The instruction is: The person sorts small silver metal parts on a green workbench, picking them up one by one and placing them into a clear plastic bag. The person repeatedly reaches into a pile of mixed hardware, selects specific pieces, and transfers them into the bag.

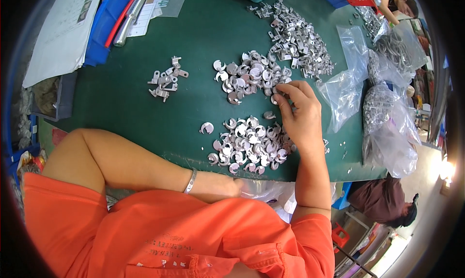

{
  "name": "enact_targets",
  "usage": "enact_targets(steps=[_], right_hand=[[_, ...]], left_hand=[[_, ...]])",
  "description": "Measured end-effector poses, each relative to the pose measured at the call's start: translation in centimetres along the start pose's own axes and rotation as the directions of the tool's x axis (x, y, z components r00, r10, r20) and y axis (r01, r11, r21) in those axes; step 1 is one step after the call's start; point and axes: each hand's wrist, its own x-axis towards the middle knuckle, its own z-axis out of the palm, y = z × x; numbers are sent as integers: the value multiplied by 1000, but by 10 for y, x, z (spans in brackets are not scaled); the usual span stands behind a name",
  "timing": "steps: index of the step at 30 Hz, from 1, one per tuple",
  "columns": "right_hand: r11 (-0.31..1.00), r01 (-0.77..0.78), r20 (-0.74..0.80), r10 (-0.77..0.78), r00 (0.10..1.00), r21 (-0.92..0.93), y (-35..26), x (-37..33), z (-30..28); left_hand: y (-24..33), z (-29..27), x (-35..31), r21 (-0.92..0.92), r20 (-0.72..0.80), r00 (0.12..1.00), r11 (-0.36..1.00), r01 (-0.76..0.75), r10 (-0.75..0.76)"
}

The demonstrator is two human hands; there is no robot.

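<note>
Your right hand [302, 111] holds thumb and forefinger nearly together at the heap of grey, crescent-notched metal discs [266, 74] mid-way across the dark green, flat surface [126, 103]; whether one is clamped cannot be told. Your left hand [225, 187] lies at the near edge, grip hidden. Risk: your right forearm could sweep the second heap of similar discs [251, 145] over that edge. Careless raking could mix discs with the silver, angled metal brackets [302, 43] just beside, toward the far edge.
</note>
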Motion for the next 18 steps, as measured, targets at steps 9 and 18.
enact_targets(steps=[9,18], right_hand=[[603,-489,317,375,871,630,19,-8,-31],[973,-105,136,77,988,206,31,-16,-32]], left_hand=[[-2,-4,-3,-178,38,997,981,74,-68],[-3,-5,-4,5,-1,998,998,-65,65]])
